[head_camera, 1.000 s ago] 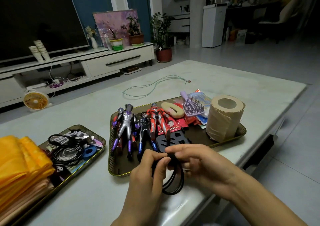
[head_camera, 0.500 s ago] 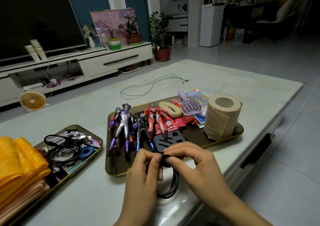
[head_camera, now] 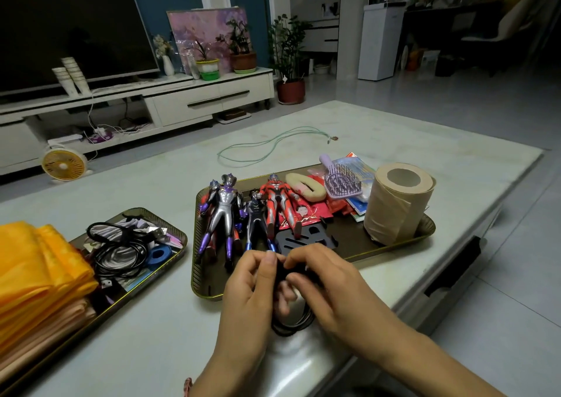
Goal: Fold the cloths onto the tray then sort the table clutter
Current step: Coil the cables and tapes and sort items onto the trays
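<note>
Cable coil point(head_camera: 290, 329): black, thin loops, held between the left hand point(head_camera: 246, 293) and right hand point(head_camera: 329, 287) over the near edge of the table point(head_camera: 145, 345), just in front of the centre tray point(head_camera: 209, 295). Can't tell if the lowest loop touches the tabletop.
Left hand: thumb and fingertips pinch the top of the cable coil.
Right hand: fingers curled over the same bundle, gripping it. Fingertips of both hands meet there.
Centre tray: dark with a gold rim. Holds a silver-purple figure point(head_camera: 224, 211), a small dark figure point(head_camera: 256, 222) and a red figure point(head_camera: 277, 199) lying side by side on the left. A black slotted plastic piece point(head_camera: 306, 236) lies in the middle.
Tray far side: beige padded ring point(head_camera: 305, 185), lilac hairbrush point(head_camera: 343, 181), red packets point(head_camera: 308, 214).
Tray right end: brown paper roll point(head_camera: 397, 205), upright.
Left tray point(head_camera: 179, 233): a tangle of black cables point(head_camera: 118, 255) and a blue tape roll point(head_camera: 158, 254), with small bits I can't make out.
Cloths: folded cloths point(head_camera: 36, 270), orange over peach, stacked at the near left end of the left tray.
Loose on table: green cord point(head_camera: 273, 143), beyond the centre tray and apart from it.
</note>
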Action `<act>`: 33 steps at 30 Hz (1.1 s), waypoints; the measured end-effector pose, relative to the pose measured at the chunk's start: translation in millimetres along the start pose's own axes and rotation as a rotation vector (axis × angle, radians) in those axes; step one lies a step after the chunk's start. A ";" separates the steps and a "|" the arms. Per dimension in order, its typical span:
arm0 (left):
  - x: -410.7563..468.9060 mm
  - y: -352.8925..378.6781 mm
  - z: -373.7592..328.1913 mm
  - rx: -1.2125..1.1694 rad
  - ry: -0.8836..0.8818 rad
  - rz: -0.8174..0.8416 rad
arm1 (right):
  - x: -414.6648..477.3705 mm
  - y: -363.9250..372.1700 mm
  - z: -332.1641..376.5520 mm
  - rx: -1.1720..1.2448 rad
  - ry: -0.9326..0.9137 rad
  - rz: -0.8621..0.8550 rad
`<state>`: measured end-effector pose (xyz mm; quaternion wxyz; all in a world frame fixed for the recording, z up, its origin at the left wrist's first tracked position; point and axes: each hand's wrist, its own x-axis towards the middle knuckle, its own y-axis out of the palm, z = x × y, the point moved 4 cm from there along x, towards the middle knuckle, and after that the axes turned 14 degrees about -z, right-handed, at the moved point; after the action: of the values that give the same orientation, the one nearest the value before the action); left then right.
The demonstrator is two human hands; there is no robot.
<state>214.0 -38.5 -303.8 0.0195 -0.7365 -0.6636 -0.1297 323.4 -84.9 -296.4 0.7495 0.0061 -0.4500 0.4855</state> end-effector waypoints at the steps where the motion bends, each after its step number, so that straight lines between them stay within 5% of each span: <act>1: 1.9 -1.0 0.5 -0.001 0.005 -0.017 | 3.4 -1.0 -1.3 -0.004 -0.027 -0.009; 4: 7.2 -7.3 5.5 -0.018 -0.023 -0.069 | 21.4 -9.1 -10.0 -0.051 -0.044 -0.145; 9: 13.3 -13.5 3.1 -0.023 -0.009 -0.147 | 67.6 -34.6 -43.6 -0.154 0.277 -0.434; 14: 17.1 -22.4 0.1 0.072 0.079 -0.211 | 79.9 -9.0 -64.8 -0.925 0.197 -0.155; 16: 17.6 -28.3 -3.0 0.107 0.112 -0.232 | 76.3 -4.1 -60.5 -1.013 0.127 -0.151; 21: 38.0 -49.2 -18.0 0.162 0.202 -0.296 | 86.7 -15.6 -59.5 -0.901 0.144 -0.026; 26: 97.3 -48.8 -47.1 -0.057 -0.004 -0.401 | 130.9 0.2 -55.8 -0.712 0.146 0.082; 33: 149.9 -61.3 -47.6 -0.023 -0.103 -0.351 | 205.4 89.6 -101.1 -0.534 0.267 0.289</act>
<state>158.8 104.9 -234.2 -0.0458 -0.6154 -0.7804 -0.1008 350.6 155.8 -255.1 0.7002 -0.3181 -0.4555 0.4484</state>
